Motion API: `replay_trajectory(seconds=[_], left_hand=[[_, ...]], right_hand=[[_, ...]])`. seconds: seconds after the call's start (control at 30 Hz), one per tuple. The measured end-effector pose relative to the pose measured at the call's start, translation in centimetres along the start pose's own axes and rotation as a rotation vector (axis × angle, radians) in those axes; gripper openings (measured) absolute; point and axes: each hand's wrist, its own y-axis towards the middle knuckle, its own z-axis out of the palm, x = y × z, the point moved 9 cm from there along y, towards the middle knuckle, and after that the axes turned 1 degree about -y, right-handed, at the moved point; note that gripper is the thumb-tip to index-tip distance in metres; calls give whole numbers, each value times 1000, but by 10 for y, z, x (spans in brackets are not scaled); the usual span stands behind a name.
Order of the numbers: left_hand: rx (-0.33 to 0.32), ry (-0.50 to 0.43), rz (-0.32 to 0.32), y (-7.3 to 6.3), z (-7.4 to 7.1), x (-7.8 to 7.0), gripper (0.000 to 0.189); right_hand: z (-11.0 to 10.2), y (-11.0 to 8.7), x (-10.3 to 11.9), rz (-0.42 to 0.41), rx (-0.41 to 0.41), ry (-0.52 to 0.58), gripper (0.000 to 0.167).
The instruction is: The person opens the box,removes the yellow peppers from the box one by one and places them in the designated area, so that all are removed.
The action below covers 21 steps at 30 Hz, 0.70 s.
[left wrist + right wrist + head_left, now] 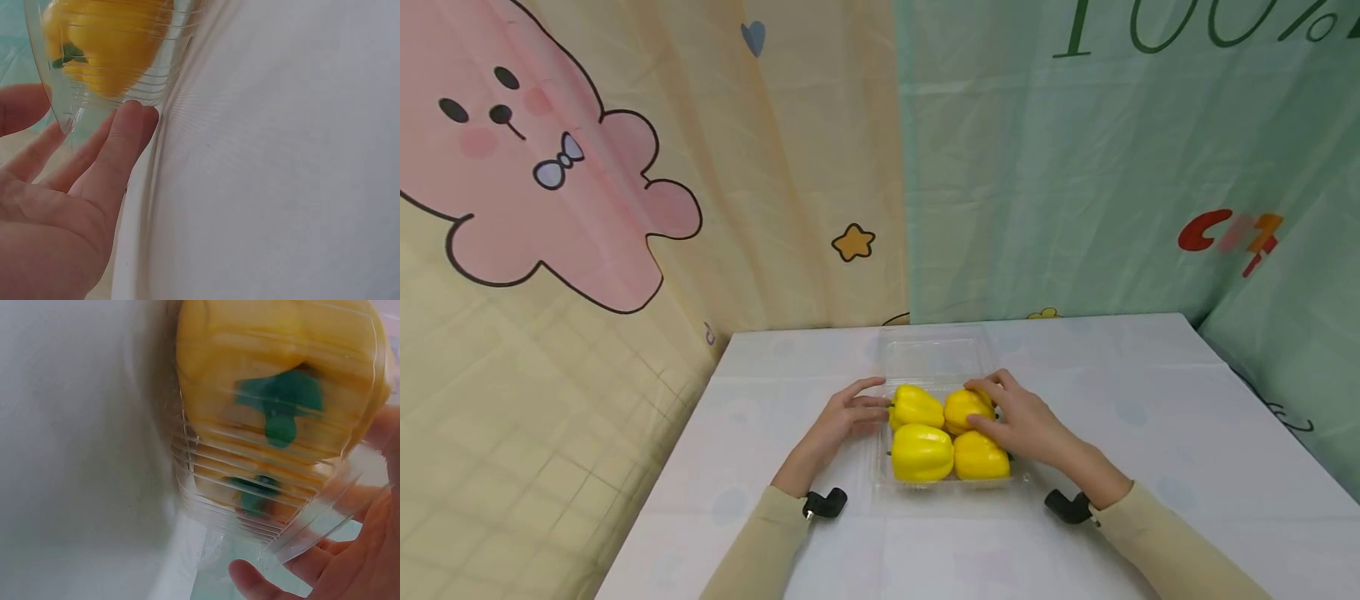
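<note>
Several yellow bell peppers (pixel 922 454) with green stems sit in two rows inside a clear plastic clamshell box (pixel 943 483). My right hand (pixel 1026 421) reaches over the box's right side, thumb and fingers around the back right bell pepper (pixel 964 410). In the right wrist view, one of its fingers (pixel 250 578) hangs outside the ribbed wall. My left hand (pixel 842 421) is at the box's left side, fingers extended toward the back left bell pepper (pixel 917 407). In the left wrist view its fingertips (pixel 129 112) meet the box's outer wall, and the thumb is near the rim.
The box's clear lid (pixel 934 354) lies folded back toward the table's far edge. A white cloth covers the table (pixel 805 358). Printed curtains (pixel 797 167) hang behind and at the sides. Black wrist mounts (pixel 826 503) sit by both sleeves.
</note>
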Motion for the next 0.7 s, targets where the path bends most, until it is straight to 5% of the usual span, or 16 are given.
replay_trajectory(seconds=[0.7], left_hand=[[-2,-8,-19,-1,2,0,55]], right_hand=[[11,14,9,66,166,10,62]])
